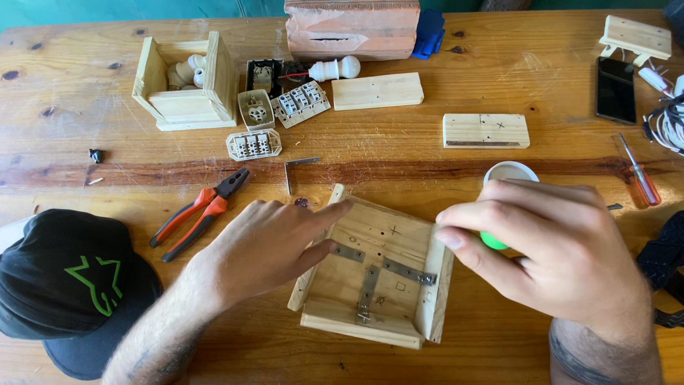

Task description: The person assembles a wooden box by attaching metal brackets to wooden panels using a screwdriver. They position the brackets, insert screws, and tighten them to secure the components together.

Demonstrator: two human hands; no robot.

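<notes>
A shallow wooden tray-like box [342, 285] lies on the table in front of me, with thin metal strips [388, 271] screwed inside it in a T shape. My left hand [267, 242] rests on the box's left wall, index finger stretched along the upper left edge. My right hand [541, 242] reaches over the right wall, thumb and fingers pinched together at its top edge. A green thing [491, 241] shows under the right hand; whether the hand holds it is unclear. A white cup rim [509, 171] sits just beyond that hand.
Red-handled pliers [199, 214] lie left of the box, and a black cap [71, 285] at the near left. Farther back are an open wooden box [187, 82], white switch parts [281, 114], wood blocks [484, 130], a brick [353, 28], a red screwdriver [641, 175] and a phone [616, 89].
</notes>
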